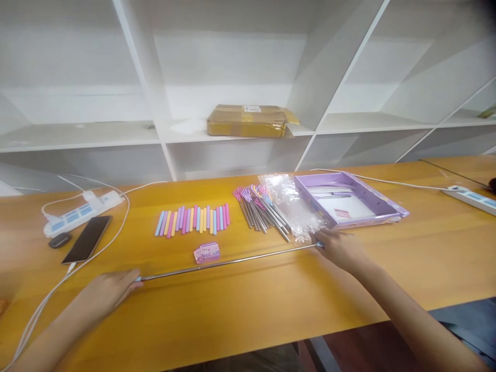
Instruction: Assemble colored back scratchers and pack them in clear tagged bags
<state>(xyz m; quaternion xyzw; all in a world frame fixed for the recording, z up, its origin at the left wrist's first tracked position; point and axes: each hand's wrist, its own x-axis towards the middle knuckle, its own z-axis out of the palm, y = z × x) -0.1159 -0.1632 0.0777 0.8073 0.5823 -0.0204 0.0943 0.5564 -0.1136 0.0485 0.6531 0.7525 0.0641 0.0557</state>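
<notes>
A long thin metal rod (228, 262) stretches across the wooden table, extended like a telescopic stick. My left hand (110, 290) pinches its left end and my right hand (339, 248) pinches its right end. Behind the rod lies a row of several pastel handle sleeves (192, 219). To their right sits a bundle of collapsed metal sticks with small coloured hand-shaped tips (260, 207). A small pink card packet (206, 252) lies just behind the rod's middle.
A clear plastic bag (290, 204) and an open purple box (349, 199) sit at the right. A black phone (87, 238), a white power strip (79, 212) and cables are at the left. A brown parcel (248, 121) rests on the white shelf.
</notes>
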